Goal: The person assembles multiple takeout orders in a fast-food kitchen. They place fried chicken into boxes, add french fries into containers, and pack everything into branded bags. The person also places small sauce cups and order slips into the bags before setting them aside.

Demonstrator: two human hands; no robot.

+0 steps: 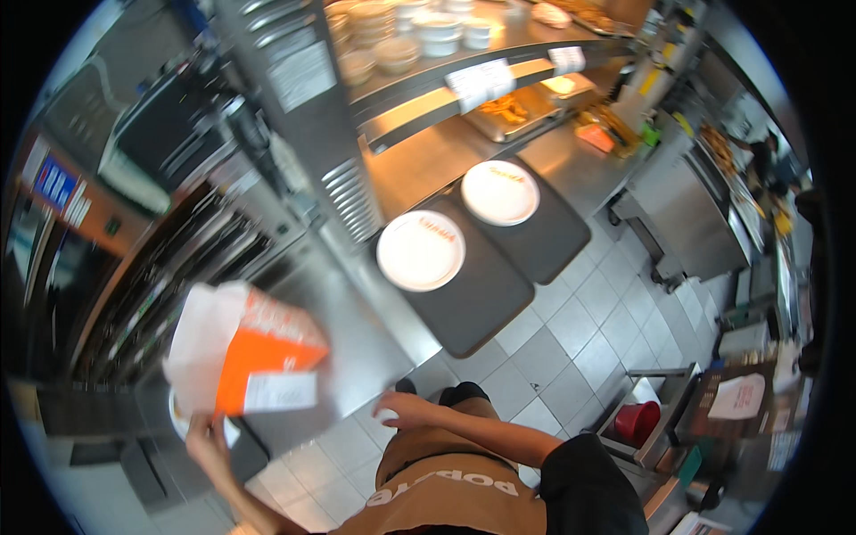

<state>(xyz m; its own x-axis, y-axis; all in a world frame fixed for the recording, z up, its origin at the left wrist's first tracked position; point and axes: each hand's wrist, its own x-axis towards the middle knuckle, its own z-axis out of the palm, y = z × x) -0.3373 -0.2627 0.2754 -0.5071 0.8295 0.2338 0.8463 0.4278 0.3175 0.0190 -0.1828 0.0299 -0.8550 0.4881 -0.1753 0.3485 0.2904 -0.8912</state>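
Note:
My left hand [207, 439] pinches the edge of an orange and white paper bag [267, 357], with a white printed label on its side. The bag is tilted and blurred over the steel counter at the left. Partly behind it, a white round plate or bowl [178, 419] rests on a dark tray [254, 455]. In front of my apron, my right hand [406, 410] is held with fingers curled round a small pale patch that I cannot make out. Farther off, one white round plate [421, 251] and another white plate [500, 193] sit on two dark trays [473, 312].
Above the trays stands a lit warming shelf [419, 89] with stacked lidded cups [437, 34] and a metal pan of food [504, 111]. Slotted metal racks [152, 294] line the left side. At the right are a steel cabinet [682, 214] and a red container [636, 421]. Another person [762, 160] stands far right.

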